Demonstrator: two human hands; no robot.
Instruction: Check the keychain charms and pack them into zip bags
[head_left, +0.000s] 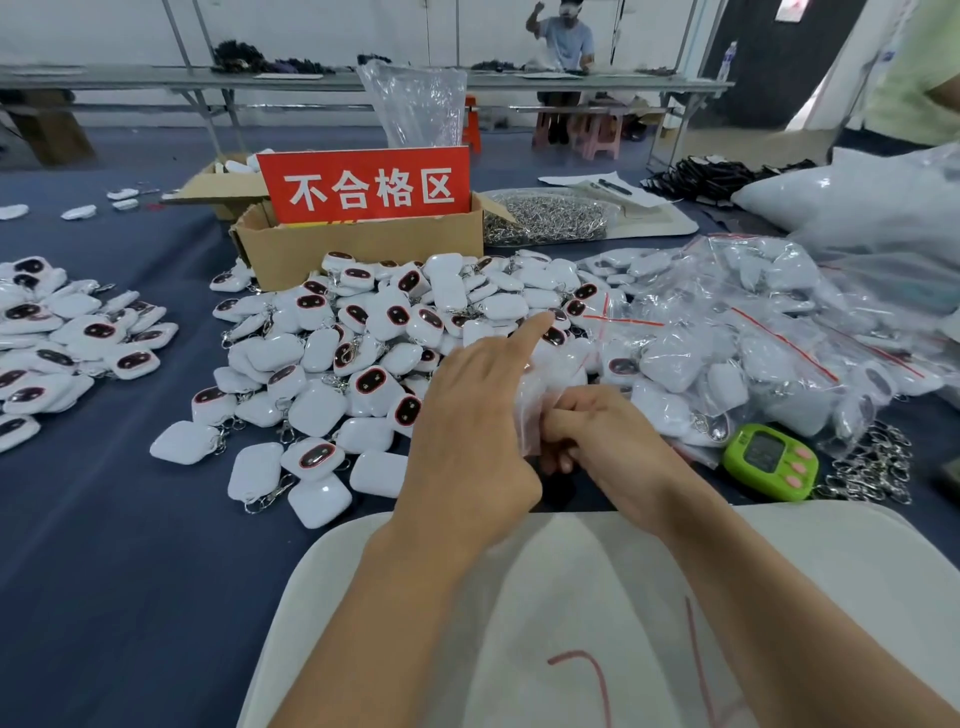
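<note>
- Right hand (613, 441): fingers curled tight round the lower end of a clear zip bag (534, 408), just above the near edge of the desk (130, 571).
- Left hand (467, 415): index finger straight, pointing forward beside the bag. Thumb and other fingers are hidden behind its back, so can't tell if it grips.
- Bag is crumpled between both hands, contents unreadable.
- Green timer (769, 462) is just right of the right hand.
- Loose keychain charms (363, 353) are heaped just beyond the hands. Filled zip bags (753, 332) to their right are cut off at the frame edge.
- Cardboard box (363, 249) with red sign (363, 187) sits behind the heap.
</note>
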